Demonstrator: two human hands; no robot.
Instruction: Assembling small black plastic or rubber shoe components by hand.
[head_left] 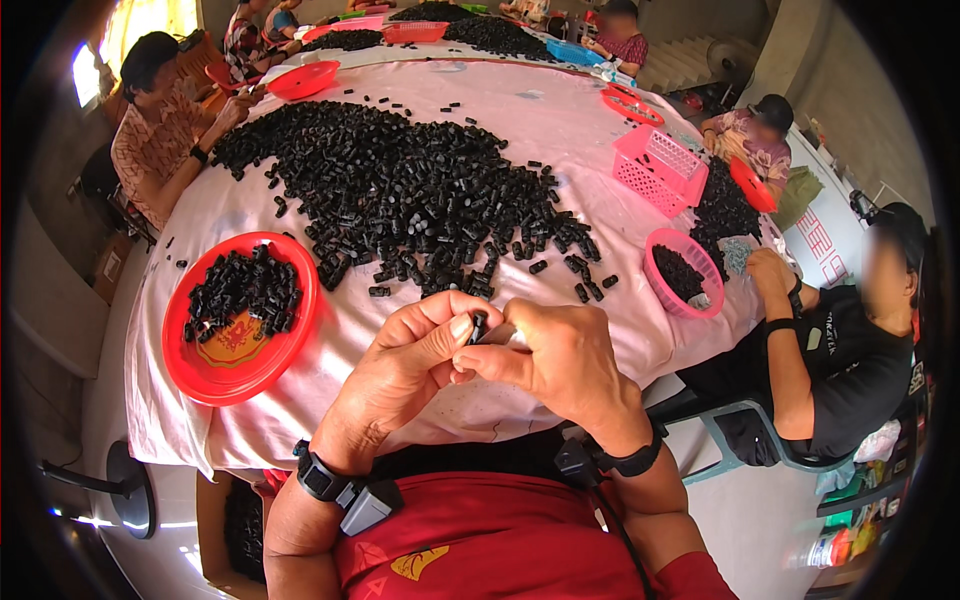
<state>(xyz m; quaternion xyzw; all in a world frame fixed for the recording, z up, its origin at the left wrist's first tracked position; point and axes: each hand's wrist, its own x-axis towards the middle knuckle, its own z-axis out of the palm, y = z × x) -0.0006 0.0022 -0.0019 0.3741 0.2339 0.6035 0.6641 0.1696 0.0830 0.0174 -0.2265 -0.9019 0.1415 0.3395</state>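
In front of my chest, at the table's near edge, both hands meet around one small black cylindrical part (478, 326). My left hand (420, 335) pinches it between thumb and fingers. My right hand (565, 355) is closed against it from the other side, with a bit of something whitish showing at its fingers; what that is I cannot make out. Beyond my hands spreads a large heap of similar black cylindrical parts (400, 190), several lying loose at its near edge. To my left a red plate (180, 350) holds a smaller pile of black parts (245, 290).
A pink cloth (520, 110) covers the table. On the right stand a pink round basket (690, 308) of black parts and a pink rectangular basket (655, 175). Co-workers sit around, one in black (850, 370) close on my right. A box (215, 520) of black parts is below left.
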